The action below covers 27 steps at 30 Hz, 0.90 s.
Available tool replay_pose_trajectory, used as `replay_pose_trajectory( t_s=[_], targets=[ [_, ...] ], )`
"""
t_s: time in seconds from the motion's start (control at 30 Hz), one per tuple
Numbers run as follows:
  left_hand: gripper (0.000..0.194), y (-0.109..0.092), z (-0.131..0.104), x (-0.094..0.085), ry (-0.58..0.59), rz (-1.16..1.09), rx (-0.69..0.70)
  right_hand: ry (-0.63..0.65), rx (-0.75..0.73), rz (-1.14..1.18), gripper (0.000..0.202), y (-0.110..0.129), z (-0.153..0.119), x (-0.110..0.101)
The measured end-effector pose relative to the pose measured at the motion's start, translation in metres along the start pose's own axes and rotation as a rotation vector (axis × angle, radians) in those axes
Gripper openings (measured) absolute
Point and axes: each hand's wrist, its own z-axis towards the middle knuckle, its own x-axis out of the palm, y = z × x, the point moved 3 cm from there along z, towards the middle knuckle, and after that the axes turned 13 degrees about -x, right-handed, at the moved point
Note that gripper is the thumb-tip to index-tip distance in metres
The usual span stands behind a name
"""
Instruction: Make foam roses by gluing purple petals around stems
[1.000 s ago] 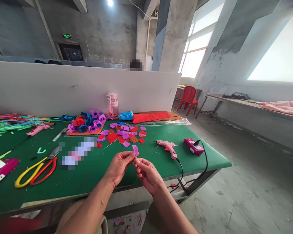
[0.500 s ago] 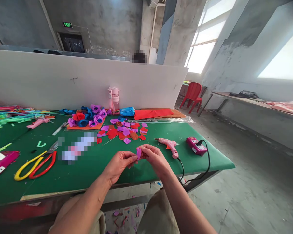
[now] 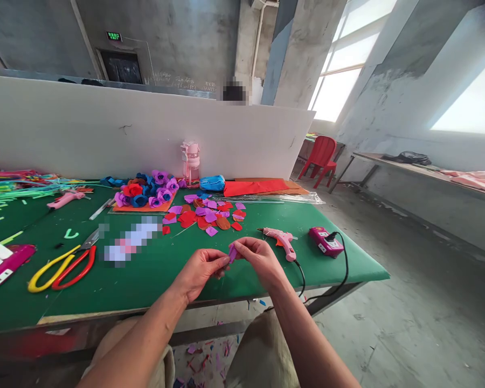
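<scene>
A small purple paper petal (image 3: 233, 253) is pinched between my two hands above the near edge of the green table. My left hand (image 3: 204, 269) closes thumb and fingers at its left side. From the right, my right hand (image 3: 256, 258) grips it with thumb and forefinger. Beyond them lies a spread of purple, red and brown paper petals (image 3: 210, 230). Finished paper flowers (image 3: 139, 200) in purple, blue and red sit in a heap farther left. Just right of my right hand, a pink glue gun (image 3: 281, 238) rests on the table.
Scissors (image 3: 75, 269) with yellow and red handles lie at left, near a magenta power strip (image 3: 8, 265). Another power block (image 3: 324, 241) stands at right with a black cable. A pink bottle (image 3: 191, 164) and blue packet (image 3: 212, 183) stand before the white partition (image 3: 153, 129).
My right hand has shifted slightly right and up, and the purple petal shows a little more between the fingers. The view has moved slightly; the things on the table stay in place.
</scene>
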Motion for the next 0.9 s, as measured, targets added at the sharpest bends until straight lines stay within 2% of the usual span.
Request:
replay_pose_trajectory(
  t_s=[0.13, 0.3, 0.43, 0.9],
  targets=[
    [0.026, -0.001, -0.001, 0.0, -0.025, -0.011, 0.012, -0.052, 0.01, 0.04, 0.035, -0.005, -0.001, -0.002],
    [0.027, -0.002, -0.001, 0.002, -0.014, 0.019, 0.048, 0.012, 0.068, 0.018, 0.032, -0.012, -0.003, 0.008],
    [0.028, -0.001, 0.0, 0.003, -0.041, 0.027, 0.06, -0.063, 0.052, -0.013, 0.029, -0.015, -0.003, 0.009],
    [0.03, 0.002, 0.004, 0.005, -0.098, 0.003, 0.081, -0.09, 0.002, -0.244, 0.025, -0.007, 0.0, 0.004]
  ],
)
